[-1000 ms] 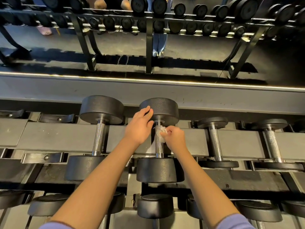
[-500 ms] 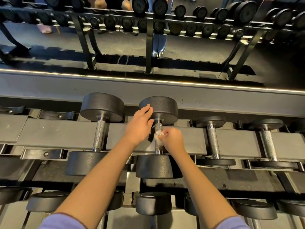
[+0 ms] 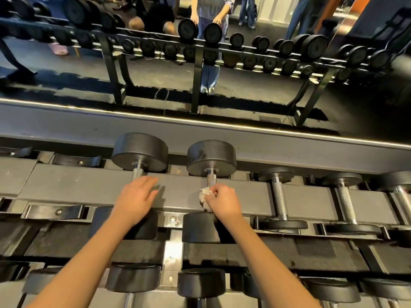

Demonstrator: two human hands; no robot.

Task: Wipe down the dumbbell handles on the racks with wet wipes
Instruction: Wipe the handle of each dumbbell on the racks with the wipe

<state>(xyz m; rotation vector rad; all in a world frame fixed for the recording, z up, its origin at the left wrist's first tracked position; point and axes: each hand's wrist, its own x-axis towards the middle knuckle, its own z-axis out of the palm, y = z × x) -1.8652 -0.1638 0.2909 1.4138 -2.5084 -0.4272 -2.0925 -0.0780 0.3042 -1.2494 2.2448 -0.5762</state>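
one grip live: right hand [image 3: 224,202] pinching wet wipe [image 3: 205,194] on dumbbell handle [image 3: 211,179], axis near-to-far; left hand [image 3: 135,201] slack, empty, just left.

One wide-angle camera is riding on the person's head, facing forward and tilting steeply down onto the near dumbbell rack [image 3: 89,190]. It is sitting close above it. Both bare forearms are showing from the bottom edge up, with the left hand [image 3: 135,198] and right hand [image 3: 222,201] lying mid-frame. The upper third is taking in a farther rack [image 3: 196,85] and dark floor [image 3: 160,76], with straight lines bowing toward the edges.
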